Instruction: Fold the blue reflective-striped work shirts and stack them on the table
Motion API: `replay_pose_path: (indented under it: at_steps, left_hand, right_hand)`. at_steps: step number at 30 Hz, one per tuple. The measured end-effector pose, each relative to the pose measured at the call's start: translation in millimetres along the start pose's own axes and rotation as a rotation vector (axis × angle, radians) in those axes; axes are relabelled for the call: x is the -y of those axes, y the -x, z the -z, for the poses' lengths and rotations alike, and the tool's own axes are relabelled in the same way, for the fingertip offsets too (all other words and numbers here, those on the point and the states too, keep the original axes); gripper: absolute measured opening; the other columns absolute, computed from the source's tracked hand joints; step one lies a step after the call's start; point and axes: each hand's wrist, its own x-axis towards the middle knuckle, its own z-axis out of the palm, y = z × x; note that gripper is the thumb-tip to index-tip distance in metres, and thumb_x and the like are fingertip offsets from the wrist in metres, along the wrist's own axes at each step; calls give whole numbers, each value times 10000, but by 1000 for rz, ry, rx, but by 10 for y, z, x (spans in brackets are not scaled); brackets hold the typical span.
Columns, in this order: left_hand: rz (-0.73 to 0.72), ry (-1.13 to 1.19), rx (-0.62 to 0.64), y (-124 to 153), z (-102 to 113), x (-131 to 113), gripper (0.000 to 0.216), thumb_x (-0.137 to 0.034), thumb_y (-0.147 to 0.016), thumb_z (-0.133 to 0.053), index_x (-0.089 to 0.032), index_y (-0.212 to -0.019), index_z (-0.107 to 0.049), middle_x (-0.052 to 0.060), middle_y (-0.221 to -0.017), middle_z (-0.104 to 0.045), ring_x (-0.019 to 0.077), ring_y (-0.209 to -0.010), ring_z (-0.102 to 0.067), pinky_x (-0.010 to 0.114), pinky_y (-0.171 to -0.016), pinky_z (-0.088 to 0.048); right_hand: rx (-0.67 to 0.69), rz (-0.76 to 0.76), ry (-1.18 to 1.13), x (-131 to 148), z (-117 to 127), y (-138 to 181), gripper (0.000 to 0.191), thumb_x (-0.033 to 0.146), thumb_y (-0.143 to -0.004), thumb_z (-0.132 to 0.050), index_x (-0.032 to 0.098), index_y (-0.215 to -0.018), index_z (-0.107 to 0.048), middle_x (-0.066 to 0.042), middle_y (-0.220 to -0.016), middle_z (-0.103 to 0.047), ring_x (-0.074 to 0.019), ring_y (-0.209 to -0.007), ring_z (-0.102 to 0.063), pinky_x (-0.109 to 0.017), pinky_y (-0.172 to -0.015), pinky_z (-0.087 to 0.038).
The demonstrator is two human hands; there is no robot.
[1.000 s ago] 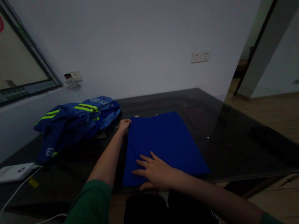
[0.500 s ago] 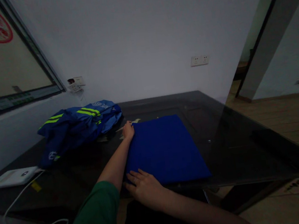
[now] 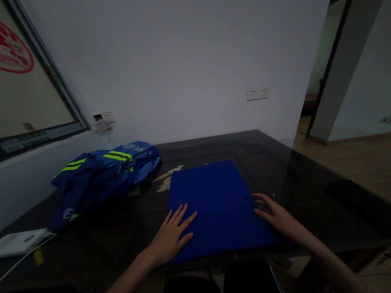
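blue cloth (image 3: 219,203): left hand (image 3: 168,238) on top, right hand (image 3: 277,216) at right edge.
i note fingers spread, neither hand gripping; the cloth lies flat, smooth, roughly rectangular.

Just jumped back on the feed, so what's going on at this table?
A person's bare left hand is spread over the left side of a flat, rectangular blue cloth on a glossy black table. The right hand, loosely curved, is at its right edge. A crumpled blue garment with yellow-green stripes lies off to the left.
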Motion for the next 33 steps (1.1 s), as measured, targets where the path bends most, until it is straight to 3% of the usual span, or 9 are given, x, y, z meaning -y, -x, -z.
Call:
replay_pose_path:
  at_steps: [5, 10, 14, 17, 22, 25, 29, 33]
  left_hand:
    - [-24, -22, 11, 244, 28, -98, 606, -537, -968, -337, -389, -1505, -98, 44, -1594, -69, 291, -1455, -135, 559, -1136, -205]
    - [18, -94, -24, 444, -76, -252, 645, -511, -947, -423, -422, -1491, -87, 60, -1584, -131, 367, -1431, -189, 716, -1051, -185]
    - [64, -104, -71, 478, -184, -334, 553, -396, -983, -394, -463, -1472, -143, 32, -1576, -188, 333, -1423, -237, 652, -1058, -282]
    - [101, -102, -95, 386, -228, -372, 493, -383, -996, -355, -480, -1455, -206, 18, -1567, -229, 324, -1418, -257, 636, -1063, -293]
    - [131, -111, -23, -34, -158, -562, 486, -431, -977, -373, -486, -1447, -262, 71, -1528, -327, 393, -1390, -291, 763, -1016, -166]
    - [65, -111, -39, -432, -76, -763, 506, -463, -961, -391, -453, -1456, -289, 81, -1497, -391, 405, -1355, -353, 725, -1062, -115]
    - [26, -81, 2, -1049, -9, -1067, 516, -453, -952, -410, -384, -1458, -342, 100, -1475, -425, 397, -1325, -405, 611, -1106, -190]
    - [18, -32, 64, -1652, 7, -1341, 530, -457, -952, -399, -370, -1469, -324, 104, -1498, -388, 401, -1339, -378, 556, -1066, -298]
  right_hand:
    - [-43, -71, -70, -18, 41, -74, 581, 470, -762, -604, 231, -1277, -476, -137, -1276, -569, -274, -1127, -582, -449, -951, -482]
    - [71, -159, -271, 40, 44, -94, 698, 544, -715, -642, 226, -1293, -414, -136, -1242, -528, -244, -1018, -616, -401, -876, -516]
    - [154, -156, -380, 81, -26, -145, 664, 454, -718, -673, 260, -1298, -415, -111, -1270, -520, -236, -1024, -611, -389, -860, -521]
    - [164, -86, -309, 69, -33, -259, 534, 288, -730, -646, 235, -1241, -500, -95, -1253, -561, -226, -1032, -607, -369, -851, -525]
    - [23, -12, 76, -50, 221, -580, 492, 80, -714, -558, 191, -1189, -622, -73, -1214, -632, -210, -1033, -618, -355, -902, -499]
    - [-16, -47, 265, -188, 515, -789, 475, 58, -717, -564, 188, -1164, -661, -61, -1213, -650, -212, -1041, -625, -343, -920, -489]
    - [-90, -131, 478, -397, 955, -1017, 448, 43, -737, -571, 189, -1143, -689, -61, -1228, -649, -223, -1120, -593, -320, -968, -456]
    - [-209, -295, 623, -558, 1368, -1170, 457, 36, -746, -560, 238, -1129, -707, -47, -1204, -660, -212, -1085, -609, -284, -918, -476]
